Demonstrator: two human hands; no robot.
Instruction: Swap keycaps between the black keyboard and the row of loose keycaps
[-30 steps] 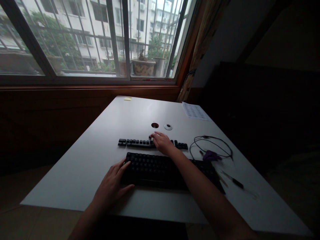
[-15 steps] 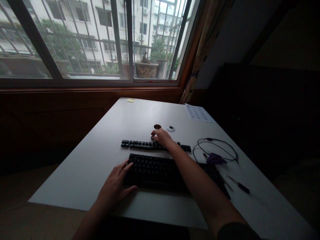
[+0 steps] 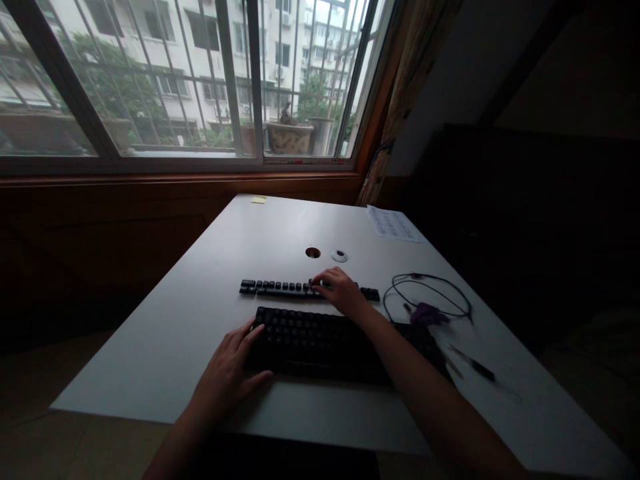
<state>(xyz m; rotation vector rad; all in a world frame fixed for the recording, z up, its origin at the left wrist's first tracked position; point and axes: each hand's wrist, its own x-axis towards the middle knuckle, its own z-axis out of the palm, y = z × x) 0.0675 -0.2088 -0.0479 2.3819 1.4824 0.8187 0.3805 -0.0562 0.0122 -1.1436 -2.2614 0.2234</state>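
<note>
A black keyboard lies on the white table in front of me. My left hand rests against its left end, fingers spread and thumb by the front edge. Behind the keyboard, loose black keycaps are laid out in rows. Over the right half of those rows, my right hand pinches a small dark keycap between thumb and fingertips. The hand and forearm hide some of the keycaps and the keyboard's right part.
To the right lie a coiled black cable, a purple cloth and a thin dark-handled tool. Behind the keycaps are a round table hole and a white ring-shaped cover. Printed paper lies at the far right.
My right hand has come back from near the hole, toward me and a little right, to the keycap rows. My left hand stays on the keyboard's end. The view shifts slightly.
</note>
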